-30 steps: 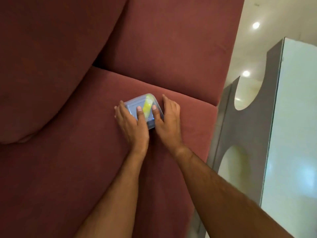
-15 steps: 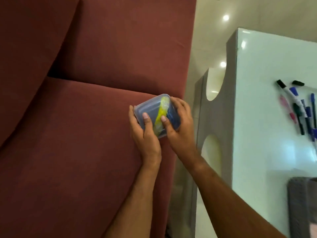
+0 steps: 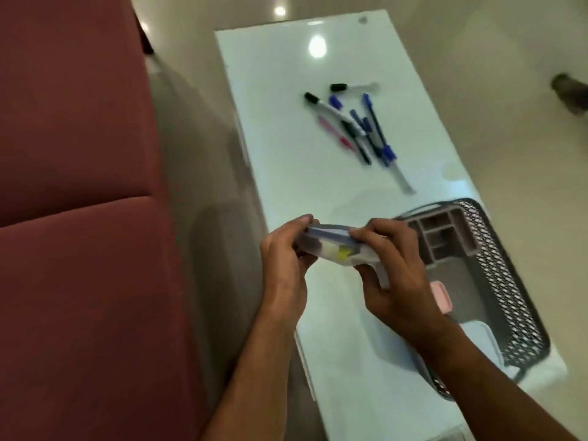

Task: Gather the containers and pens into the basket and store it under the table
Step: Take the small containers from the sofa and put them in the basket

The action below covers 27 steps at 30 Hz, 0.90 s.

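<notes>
Both forearms reach up from the bottom edge and meet over the near half of the tabletop (image 3: 286, 122), each bent in at the wrist. The left hand (image 3: 284, 268) curls around the left end of a clear container (image 3: 327, 246), thumb and fingers pinching its rim; the right hand (image 3: 401, 281) grips the right end, fingers over the lid and thumb beneath. The container is held off the surface, seen nearly edge-on, its long axis running left to right and tipped slightly down to the right, with something yellow showing through the wall.

Just right of the hands, a grey mesh basket (image 3: 496, 265) sits on the tabletop along its right edge, its long side running away from the viewer, with a divided organiser (image 3: 442, 233) in its far end and a pink item (image 3: 440, 296) partly hidden by the right wrist. A narrow strip of floor (image 3: 203, 192) separates the tabletop's left edge from a red sofa (image 3: 79, 249).

Farther off, a loose cluster of pens (image 3: 359, 125) lies mid-table, most pointing diagonally from far left to near right, with bare surface all around them.
</notes>
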Available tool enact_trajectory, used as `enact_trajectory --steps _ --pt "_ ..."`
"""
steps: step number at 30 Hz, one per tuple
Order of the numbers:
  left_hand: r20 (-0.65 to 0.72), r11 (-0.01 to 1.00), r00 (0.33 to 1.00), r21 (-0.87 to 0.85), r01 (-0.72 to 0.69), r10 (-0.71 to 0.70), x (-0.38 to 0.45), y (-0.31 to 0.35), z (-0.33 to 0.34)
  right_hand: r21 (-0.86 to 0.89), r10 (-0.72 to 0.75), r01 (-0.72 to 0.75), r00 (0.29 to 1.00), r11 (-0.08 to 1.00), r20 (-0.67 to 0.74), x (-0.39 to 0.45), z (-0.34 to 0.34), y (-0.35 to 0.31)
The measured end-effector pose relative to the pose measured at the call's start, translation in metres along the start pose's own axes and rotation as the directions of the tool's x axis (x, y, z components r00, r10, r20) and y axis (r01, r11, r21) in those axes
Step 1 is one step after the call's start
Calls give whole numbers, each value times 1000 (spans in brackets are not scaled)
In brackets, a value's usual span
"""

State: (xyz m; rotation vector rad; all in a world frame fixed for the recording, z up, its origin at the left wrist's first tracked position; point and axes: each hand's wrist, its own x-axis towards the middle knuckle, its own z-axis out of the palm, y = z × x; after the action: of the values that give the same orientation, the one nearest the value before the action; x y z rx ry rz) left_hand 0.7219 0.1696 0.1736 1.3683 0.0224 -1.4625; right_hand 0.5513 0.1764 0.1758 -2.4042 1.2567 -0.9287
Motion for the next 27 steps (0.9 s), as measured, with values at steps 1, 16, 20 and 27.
enact_trajectory --steps 1,16,20,27 --pt "33 1000 999 18 13 -14 -8 -15 17 -33 28 -29 999 999 -21 -15 -18 15" --pt "198 895 980 435 -96 9 -112 -211 146 -78 545 -551 834 831 -93 -174 -162 158" --pt "170 855 980 489 -175 103 -110 -233 154 -25 548 -547 835 836 56 -182 -169 180" --pt "135 799 974 557 -226 182 -99 -257 164 119 665 -670 742 733 85 -171 -154 199"
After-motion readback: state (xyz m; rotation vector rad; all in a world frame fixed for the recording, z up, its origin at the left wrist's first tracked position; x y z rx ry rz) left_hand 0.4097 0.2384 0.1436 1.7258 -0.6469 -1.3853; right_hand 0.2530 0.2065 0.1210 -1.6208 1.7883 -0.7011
